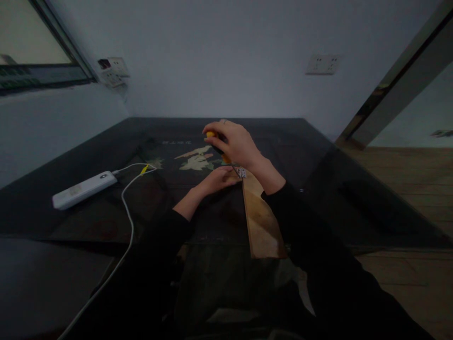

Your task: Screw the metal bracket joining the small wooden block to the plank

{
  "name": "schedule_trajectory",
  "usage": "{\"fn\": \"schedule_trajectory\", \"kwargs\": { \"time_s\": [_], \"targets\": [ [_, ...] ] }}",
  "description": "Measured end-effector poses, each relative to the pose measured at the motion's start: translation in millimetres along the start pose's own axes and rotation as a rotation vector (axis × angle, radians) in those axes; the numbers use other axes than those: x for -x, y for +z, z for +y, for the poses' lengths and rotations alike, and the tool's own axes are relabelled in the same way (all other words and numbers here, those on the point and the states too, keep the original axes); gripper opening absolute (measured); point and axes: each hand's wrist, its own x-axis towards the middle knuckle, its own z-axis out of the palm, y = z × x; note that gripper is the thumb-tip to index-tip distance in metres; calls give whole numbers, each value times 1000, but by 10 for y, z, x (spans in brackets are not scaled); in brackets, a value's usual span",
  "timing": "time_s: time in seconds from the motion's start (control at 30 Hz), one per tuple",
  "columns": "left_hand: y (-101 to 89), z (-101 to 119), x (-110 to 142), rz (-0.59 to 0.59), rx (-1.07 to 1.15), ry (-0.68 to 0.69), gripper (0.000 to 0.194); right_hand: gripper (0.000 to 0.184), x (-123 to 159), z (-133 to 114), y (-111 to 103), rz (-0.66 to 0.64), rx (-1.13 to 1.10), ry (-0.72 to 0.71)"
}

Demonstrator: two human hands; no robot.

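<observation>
My right hand (240, 144) is wrapped round a screwdriver (225, 158) with a yellow and black handle. Its thin shaft slants down to the right, to a small silver metal hinge (242, 173). The hinge lies at the far end of a long wooden board (262, 222), partly hidden under my right hand and wrist. From the left, my left hand (221, 178) pinches at the hinge and the board's end. Its fingertips are partly covered, so the exact grip is hard to make out.
The dark glossy table (198, 212) bears a printed flower picture (196, 160). On the left lies a white power bank (85, 189), its white cable (129, 217) trailing over the near edge. A wall with sockets (322, 64) stands behind. The board's near end overhangs the table edge.
</observation>
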Motion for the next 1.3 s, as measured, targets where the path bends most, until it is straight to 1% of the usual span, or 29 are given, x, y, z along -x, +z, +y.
{"fn": "schedule_trajectory", "kwargs": {
  "time_s": [0.13, 0.2, 0.37, 0.47, 0.57, 0.67, 0.8, 1.0, 1.17, 1.3],
  "targets": [
    [-16, -49, 13, 9, -73, -69, 49, 30, 20, -33, 7, 68, 66, 11],
    [-21, -71, 17, 2, -76, -52, 47, 32, 28, -54, 7, 68, 81, 28],
    [-41, -40, 27, 6, -53, 20, 25, 32, 35, -71, -42, -25, -1, 25],
    [-61, 13, 31, 6, -55, 41, 18, 31, 39, -67, -84, -91, -85, -18],
    [-78, 45, 31, -7, -46, 90, 19, 29, 49, -73, -104, -112, -88, -27],
    [-81, 39, 33, 1, -33, 113, 21, 26, 62, -92, -98, -64, 2, 11],
    [-70, -8, 45, 17, -46, 123, 23, 29, 76, -125, -80, -23, 122, 29],
    [-102, -65, 73, -59, -212, 123, 33, 30, 71, -135, -73, -21, 154, 34],
    [-161, 5, 93, -81, -298, 151, 38, 31, 64, -138, -84, -40, 153, 42],
    [-170, 39, 93, -96, -338, 152, 37, 34, 69, -149, -90, -57, 164, 63]
  ]
}}
